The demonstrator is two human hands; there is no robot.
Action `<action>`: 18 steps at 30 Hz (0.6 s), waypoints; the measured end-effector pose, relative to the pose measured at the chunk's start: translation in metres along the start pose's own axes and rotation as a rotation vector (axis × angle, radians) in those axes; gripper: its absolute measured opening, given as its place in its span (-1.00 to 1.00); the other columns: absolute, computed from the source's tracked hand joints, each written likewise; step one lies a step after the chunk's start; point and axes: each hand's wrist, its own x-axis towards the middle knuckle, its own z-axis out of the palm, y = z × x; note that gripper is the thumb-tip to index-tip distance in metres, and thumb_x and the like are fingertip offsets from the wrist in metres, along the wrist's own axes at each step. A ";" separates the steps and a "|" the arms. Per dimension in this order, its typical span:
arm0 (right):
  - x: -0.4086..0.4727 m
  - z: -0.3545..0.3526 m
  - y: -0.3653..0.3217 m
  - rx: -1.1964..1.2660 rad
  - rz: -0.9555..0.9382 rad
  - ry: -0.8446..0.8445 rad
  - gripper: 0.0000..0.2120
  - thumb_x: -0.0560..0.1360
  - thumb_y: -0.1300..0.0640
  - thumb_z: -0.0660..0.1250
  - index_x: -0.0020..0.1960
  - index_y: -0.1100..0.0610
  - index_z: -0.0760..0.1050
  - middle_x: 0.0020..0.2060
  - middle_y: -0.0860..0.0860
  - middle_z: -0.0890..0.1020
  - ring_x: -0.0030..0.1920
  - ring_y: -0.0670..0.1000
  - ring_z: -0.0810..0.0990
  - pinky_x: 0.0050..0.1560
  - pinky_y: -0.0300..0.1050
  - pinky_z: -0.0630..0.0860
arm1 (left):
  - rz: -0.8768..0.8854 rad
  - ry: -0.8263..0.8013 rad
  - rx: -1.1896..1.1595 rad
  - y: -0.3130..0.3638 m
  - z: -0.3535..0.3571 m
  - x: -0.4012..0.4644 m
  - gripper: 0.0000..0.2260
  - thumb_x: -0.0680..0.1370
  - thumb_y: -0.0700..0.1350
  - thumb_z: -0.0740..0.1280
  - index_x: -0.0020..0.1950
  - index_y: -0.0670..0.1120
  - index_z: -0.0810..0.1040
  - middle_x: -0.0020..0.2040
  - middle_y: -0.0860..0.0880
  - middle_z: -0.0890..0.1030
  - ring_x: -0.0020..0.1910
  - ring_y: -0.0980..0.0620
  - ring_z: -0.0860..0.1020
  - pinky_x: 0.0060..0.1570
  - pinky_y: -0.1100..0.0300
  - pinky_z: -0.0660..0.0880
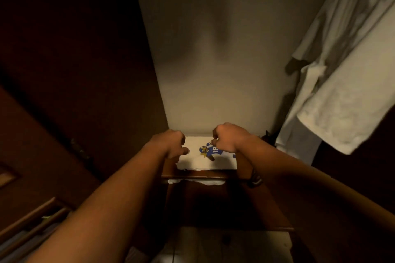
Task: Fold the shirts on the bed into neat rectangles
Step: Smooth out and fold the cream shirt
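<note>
The left hand (171,144) and the right hand (228,136) reach forward side by side over a folded white shirt (205,161), fingers of both curled downward; the left fingertips sit at the shirt's left edge and the right ones over its blue printed figure (210,151), but whether either actually pinches the cloth cannot be told in the dim light. A dark band (255,179) circles the right wrist. The shirt lies flat inside an open wooden drawer (192,176), against the pale wall (213,60) behind. Below the drawer's front edge a strip of white fabric (196,181) pokes out of the next level down. A white towel (342,92) hangs at the right
</note>
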 end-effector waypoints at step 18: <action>-0.132 0.009 -0.127 -0.082 -0.443 -0.131 -0.77 0.59 -0.04 0.28 0.07 0.09 0.61 0.01 0.11 0.64 0.05 0.17 0.61 0.00 -0.01 0.55 | -0.343 0.010 -0.302 -0.033 0.066 -0.261 -0.77 0.59 0.16 0.36 0.11 0.04 0.58 0.08 -0.01 0.63 0.07 -0.01 0.60 0.11 0.01 0.57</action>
